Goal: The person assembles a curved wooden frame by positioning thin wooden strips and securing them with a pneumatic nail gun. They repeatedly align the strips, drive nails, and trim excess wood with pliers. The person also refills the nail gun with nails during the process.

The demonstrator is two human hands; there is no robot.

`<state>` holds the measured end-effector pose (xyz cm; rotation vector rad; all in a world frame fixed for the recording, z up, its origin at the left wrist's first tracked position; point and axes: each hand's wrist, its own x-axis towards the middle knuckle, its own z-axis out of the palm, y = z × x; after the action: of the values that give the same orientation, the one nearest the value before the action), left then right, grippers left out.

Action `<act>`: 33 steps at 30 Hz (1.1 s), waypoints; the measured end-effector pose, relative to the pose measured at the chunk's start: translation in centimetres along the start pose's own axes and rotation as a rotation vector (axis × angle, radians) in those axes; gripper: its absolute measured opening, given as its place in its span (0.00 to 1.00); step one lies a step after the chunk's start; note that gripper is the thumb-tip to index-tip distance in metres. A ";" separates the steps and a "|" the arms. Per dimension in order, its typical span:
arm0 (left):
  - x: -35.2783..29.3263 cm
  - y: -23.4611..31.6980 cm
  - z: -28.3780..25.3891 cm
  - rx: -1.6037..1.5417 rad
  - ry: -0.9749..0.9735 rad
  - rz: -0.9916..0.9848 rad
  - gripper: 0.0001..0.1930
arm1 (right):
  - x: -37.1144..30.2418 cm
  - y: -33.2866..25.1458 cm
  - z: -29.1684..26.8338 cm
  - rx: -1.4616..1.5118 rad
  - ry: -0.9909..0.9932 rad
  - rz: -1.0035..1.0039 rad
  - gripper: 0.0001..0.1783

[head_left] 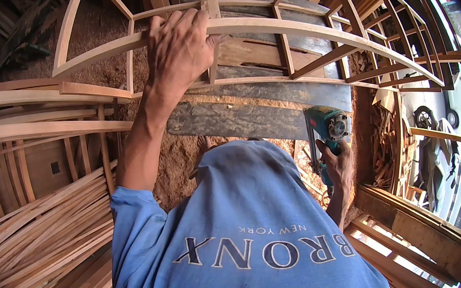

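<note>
My left hand [180, 48] is wrapped over the front rail of a curved wooden lattice frame [264, 24], just left of an upright crosspiece. The frame is pale timber with thin slats between its long rails, and it spans the upper part of the view. To the right, my right hand [338, 166] grips a teal and black nail gun [328, 122] by its handle. The nail gun is apart from the frame, near the right end of a worn dark plank bench [238, 115]. Its lower part is partly hidden by my hand.
Long thin wood strips [45, 238] are piled at the left, below curved timber pieces [36, 130]. Sawdust [174, 177] covers the ground around the bench. Offcuts [386, 152] heap up at the right, beside a heavy beam [421, 223]. More slatted frames stand at the upper right.
</note>
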<state>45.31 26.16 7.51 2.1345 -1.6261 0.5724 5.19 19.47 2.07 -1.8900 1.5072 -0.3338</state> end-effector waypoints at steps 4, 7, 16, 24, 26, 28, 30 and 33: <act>0.0 -0.1 0.1 -0.006 -0.044 -0.021 0.23 | 0.1 0.1 0.2 -0.038 -0.031 0.032 0.18; 0.0 -0.2 0.1 -0.028 -0.061 -0.048 0.23 | 0.1 0.4 0.4 -0.044 -0.104 0.131 0.22; 0.1 -0.2 0.3 -0.021 0.011 -0.018 0.25 | -0.4 0.8 1.0 0.061 -0.067 0.062 0.17; 0.1 -0.2 0.2 0.020 -0.005 -0.005 0.24 | -0.2 -1.5 -0.9 -0.029 -0.074 -0.010 0.16; 0.2 -0.5 0.0 0.040 -0.029 0.021 0.24 | 0.1 -3.0 -2.2 -0.201 -0.067 -0.082 0.16; 0.1 -0.8 -0.2 0.068 -0.079 0.035 0.24 | 0.5 -4.8 -4.1 -0.296 -0.149 -0.066 0.19; 0.1 -1.1 -0.6 0.032 -0.164 0.024 0.21 | 1.1 -7.2 -6.6 -0.291 -0.258 -0.154 0.20; 0.6 -1.5 -1.0 -0.018 -0.215 0.038 0.17 | 2.1 -11.9 -9.9 -0.232 -0.197 -0.571 0.22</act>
<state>46.82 26.61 8.60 2.2202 -1.7797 0.3475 9.03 15.17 16.58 -2.4449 0.8852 -0.2213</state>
